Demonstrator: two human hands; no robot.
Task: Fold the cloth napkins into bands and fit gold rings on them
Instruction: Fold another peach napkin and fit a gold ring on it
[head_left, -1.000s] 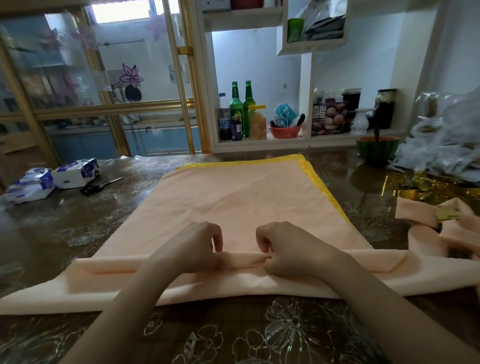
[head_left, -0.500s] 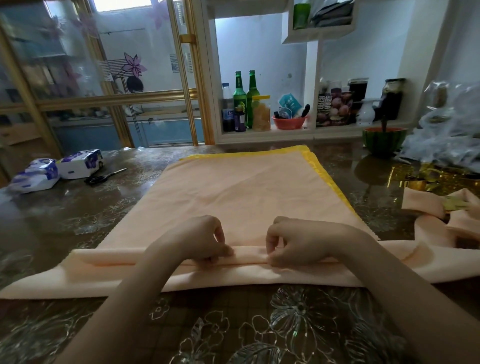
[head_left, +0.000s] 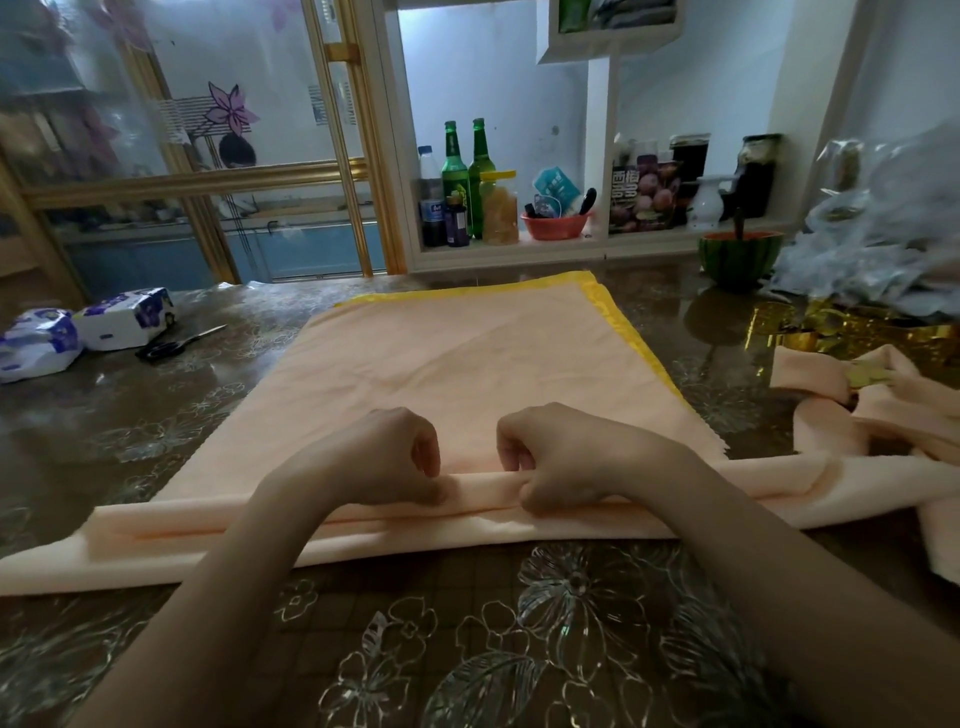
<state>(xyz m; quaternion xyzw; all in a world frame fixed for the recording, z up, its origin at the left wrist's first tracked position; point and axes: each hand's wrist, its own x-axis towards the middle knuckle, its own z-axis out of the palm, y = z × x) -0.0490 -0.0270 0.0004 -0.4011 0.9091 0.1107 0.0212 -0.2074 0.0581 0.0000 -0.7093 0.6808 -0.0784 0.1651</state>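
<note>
Roughly a third of the way through this piece, I judge. The peach napkin (head_left: 457, 374) lies spread flat on the desk (head_left: 467, 649) straight in front of the person. Its near edge is already turned over into a long narrow fold that runs left to right across the desk.

Both hands sit on that fold near its middle, close together but not touching. The left hand (head_left: 384, 457) has its fingers curled down and pinches the top of the fold between thumb and fingertips. The right hand (head_left: 561, 457) is curled the same way, its fingers hooked over the far lip of the fold and gripping it.

Beyond the hands most of the napkin is flat and unfolded. Several more turns look to be needed before it is a band, and no ring is on it yet.

A yellow cloth (head_left: 623, 322) shows under the napkin along its far and right edges. At the right end of the fold lies a second napkin (head_left: 831, 431), already folded narrow and gathered, with what appears to be a gold ring (head_left: 867, 375) on it, so at least one seems done. Behind it more gold pieces (head_left: 800, 340) lie near some plastic bags (head_left: 883, 234), probably the spare rings. Far to the left are scissors (head_left: 179, 343) and tissue packs (head_left: 124, 325).
</note>
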